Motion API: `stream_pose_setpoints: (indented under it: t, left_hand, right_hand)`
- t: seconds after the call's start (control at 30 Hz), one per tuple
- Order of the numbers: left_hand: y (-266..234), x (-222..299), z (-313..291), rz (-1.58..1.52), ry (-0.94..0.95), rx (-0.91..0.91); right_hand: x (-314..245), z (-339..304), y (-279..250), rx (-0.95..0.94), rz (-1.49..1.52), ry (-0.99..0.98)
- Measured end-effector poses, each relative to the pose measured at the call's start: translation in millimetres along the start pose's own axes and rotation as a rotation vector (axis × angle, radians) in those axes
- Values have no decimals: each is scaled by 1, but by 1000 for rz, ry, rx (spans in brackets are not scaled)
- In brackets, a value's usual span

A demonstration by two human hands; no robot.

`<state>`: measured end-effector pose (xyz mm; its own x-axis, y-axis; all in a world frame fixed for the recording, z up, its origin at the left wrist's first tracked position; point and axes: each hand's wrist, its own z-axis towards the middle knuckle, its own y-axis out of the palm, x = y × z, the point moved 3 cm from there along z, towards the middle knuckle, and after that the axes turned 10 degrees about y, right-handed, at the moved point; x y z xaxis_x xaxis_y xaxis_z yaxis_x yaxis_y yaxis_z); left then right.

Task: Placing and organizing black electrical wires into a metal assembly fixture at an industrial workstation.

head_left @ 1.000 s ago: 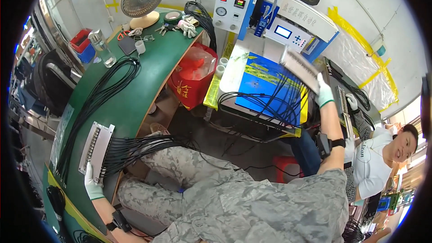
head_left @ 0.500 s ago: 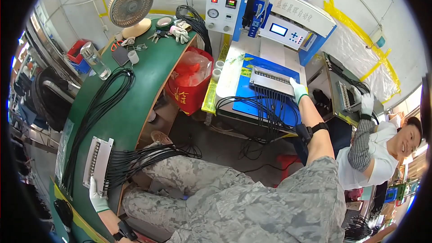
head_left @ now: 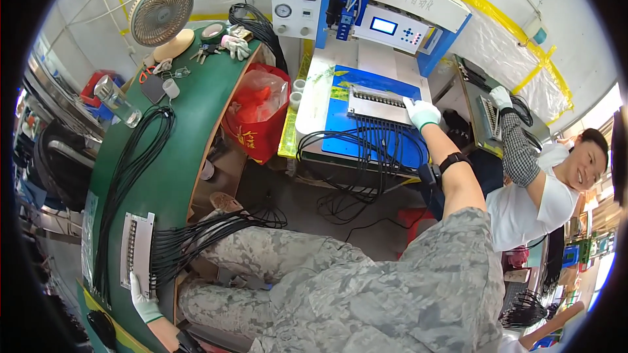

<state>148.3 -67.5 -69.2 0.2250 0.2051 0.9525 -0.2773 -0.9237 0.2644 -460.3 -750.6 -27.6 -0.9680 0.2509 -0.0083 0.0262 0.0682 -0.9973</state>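
Note:
My left hand, in a white glove with a green cuff, grips the near end of a flat metal fixture on the green table. Its thumb lies on top; the other fingers are partly hidden. Black cables run from that fixture's right side across my thigh. My right hand, gloved the same way, closes on the right end of a second metal fixture. That one rests on the blue plate of a bench machine, and its black cables hang over the front edge.
The machine's dispensing head stands above the plate. A red bag sits between table and machine. The table holds a cable bundle, a glass bottle and a fan. A co-worker works at the right.
The whole view has shifted, so most things stand further left. My right hand sits further over the fixture's end. The co-worker's gloved hand has moved to the far end of their fixture.

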Motion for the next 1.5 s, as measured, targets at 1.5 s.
stream_pose_setpoints:
  t: [1.5]
  left_hand:
    - [60, 23, -61, 490, 189, 98]
  right_hand:
    - [-195, -301, 116, -1165, 669, -1057]
